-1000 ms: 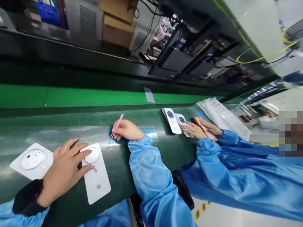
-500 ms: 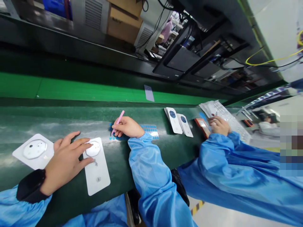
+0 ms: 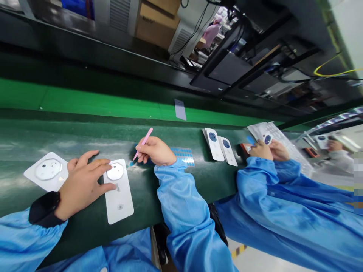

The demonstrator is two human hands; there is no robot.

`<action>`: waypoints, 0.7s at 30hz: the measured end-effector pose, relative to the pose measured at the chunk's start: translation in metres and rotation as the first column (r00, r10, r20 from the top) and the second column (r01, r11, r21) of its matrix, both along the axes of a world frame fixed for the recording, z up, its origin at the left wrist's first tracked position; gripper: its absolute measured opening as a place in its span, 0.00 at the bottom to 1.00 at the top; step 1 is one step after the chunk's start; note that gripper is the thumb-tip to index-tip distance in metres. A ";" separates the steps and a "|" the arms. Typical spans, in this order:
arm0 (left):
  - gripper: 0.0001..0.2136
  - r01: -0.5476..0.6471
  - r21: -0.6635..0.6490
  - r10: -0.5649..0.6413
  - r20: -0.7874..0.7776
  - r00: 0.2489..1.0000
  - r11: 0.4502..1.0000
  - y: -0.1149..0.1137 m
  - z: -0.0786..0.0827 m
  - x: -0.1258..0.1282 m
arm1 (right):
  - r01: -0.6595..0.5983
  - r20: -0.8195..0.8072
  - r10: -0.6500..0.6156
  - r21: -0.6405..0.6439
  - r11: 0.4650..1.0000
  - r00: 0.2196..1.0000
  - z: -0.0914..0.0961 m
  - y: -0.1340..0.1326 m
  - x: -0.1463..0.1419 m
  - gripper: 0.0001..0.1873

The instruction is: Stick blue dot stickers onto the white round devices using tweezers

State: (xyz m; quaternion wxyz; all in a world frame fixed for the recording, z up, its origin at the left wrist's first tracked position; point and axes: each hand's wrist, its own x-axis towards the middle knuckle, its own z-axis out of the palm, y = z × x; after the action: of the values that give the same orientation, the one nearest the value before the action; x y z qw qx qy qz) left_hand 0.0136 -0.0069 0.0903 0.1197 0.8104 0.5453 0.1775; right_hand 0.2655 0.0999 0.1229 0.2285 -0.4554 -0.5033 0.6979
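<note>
My left hand point(image 3: 83, 183), fingers spread, rests at the edge of a white phone back panel point(image 3: 120, 207) with an octagonal camera area point(image 3: 115, 172). A second white panel point(image 3: 49, 173) lies to its left, partly behind that hand. In my right hand point(image 3: 159, 151), pink tweezers point(image 3: 146, 139) are pinched between thumb and fingers. Their tip bears a small blue round sticker point(image 3: 131, 163), just right of the panel's camera area. Under and behind my right hand lies a sheet of blue round stickers point(image 3: 184, 154), partly hidden.
Two short stacks of white panels with dark blue circles point(image 3: 217, 145) point(image 3: 227, 151) lie to the right. Beyond them a co-worker's hands point(image 3: 262, 150) hold a similar panel point(image 3: 267, 139) near a white tray point(image 3: 295, 151). A grey plate point(image 3: 180, 109) lies on the green strip.
The tweezers' tip has come off the sticker sheet, carrying a blue sticker slightly left toward the panel. My left hand stays on the panel. The co-worker's hands now hold up a panel.
</note>
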 end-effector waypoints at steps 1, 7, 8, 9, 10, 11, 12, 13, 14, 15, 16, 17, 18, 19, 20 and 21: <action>0.18 0.001 -0.017 -0.001 -0.004 1.000 1.000 0.000 0.001 0.000 | -0.016 -0.004 0.016 -0.009 1.000 1.000 0.001 -0.004 -0.006 0.21; 0.20 0.045 -0.085 -0.046 -0.011 0.999 0.995 0.003 0.001 0.000 | -0.035 0.141 0.039 -0.029 0.999 0.989 0.005 -0.018 -0.031 0.14; 0.20 0.058 -0.090 -0.058 -0.004 0.998 0.994 0.003 0.001 0.000 | -0.033 0.162 0.037 -0.026 0.999 0.986 0.006 -0.018 -0.033 0.14; 0.20 0.069 -0.095 -0.069 0.002 0.998 0.993 0.003 0.001 0.000 | -0.036 0.177 0.040 -0.026 0.999 0.983 0.007 -0.018 -0.033 0.14; 0.20 0.079 -0.100 -0.078 0.007 0.997 0.992 0.004 0.001 0.000 | -0.041 0.188 0.046 -0.027 0.999 0.981 0.007 -0.018 -0.033 0.14; 0.19 0.086 -0.105 -0.085 0.009 0.996 0.991 0.004 0.001 0.000 | -0.047 0.198 0.052 -0.030 0.998 0.979 0.007 -0.018 -0.033 0.14; 0.19 0.091 -0.108 -0.090 0.010 0.996 0.990 0.004 0.002 0.000 | -0.052 0.208 0.057 -0.031 0.998 0.976 0.007 -0.017 -0.032 0.15; 0.19 0.095 -0.111 -0.095 0.010 0.995 0.989 0.004 0.002 0.000 | -0.055 0.219 0.060 -0.030 0.998 0.974 0.007 -0.017 -0.032 0.15; 0.19 0.099 -0.113 -0.098 0.010 0.995 0.989 0.004 0.002 0.000 | -0.055 0.229 0.059 -0.026 0.998 0.972 0.008 -0.018 -0.033 0.15; 0.19 0.099 -0.114 -0.099 0.010 0.995 0.988 0.004 0.002 0.000 | -0.053 0.240 0.056 -0.022 0.998 0.969 0.008 -0.018 -0.033 0.15; 0.19 0.099 -0.116 -0.098 0.011 0.995 0.988 0.004 0.002 0.000 | -0.048 0.252 0.051 -0.019 0.999 0.966 0.008 -0.018 -0.034 0.16; 0.19 0.100 -0.120 -0.099 0.013 0.995 0.988 0.004 0.002 0.001 | -0.042 0.264 0.046 -0.018 0.999 0.963 0.009 -0.018 -0.034 0.16; 0.19 0.104 -0.127 -0.103 0.016 0.995 0.986 0.004 0.002 0.001 | -0.039 0.277 0.043 -0.020 0.999 0.960 0.009 -0.019 -0.035 0.16; 0.19 0.108 -0.133 -0.106 0.019 0.994 0.985 0.004 0.002 0.001 | -0.038 0.287 0.043 -0.023 0.999 0.957 0.009 -0.019 -0.035 0.17; 0.19 0.110 -0.138 -0.108 0.021 0.994 0.984 0.004 0.002 0.001 | -0.042 0.291 0.047 -0.025 0.999 0.955 0.010 -0.019 -0.035 0.17; 0.19 0.110 -0.140 -0.108 0.024 0.994 0.984 0.004 0.002 0.001 | -0.047 0.292 0.052 -0.024 0.999 0.955 0.010 -0.019 -0.036 0.17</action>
State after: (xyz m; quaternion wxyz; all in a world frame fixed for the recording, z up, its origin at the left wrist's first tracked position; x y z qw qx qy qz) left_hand 0.0142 -0.0033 0.0923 0.1907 0.8272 0.5102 0.1381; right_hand 0.2300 0.0810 0.1324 0.1301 -0.5429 -0.5369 0.6325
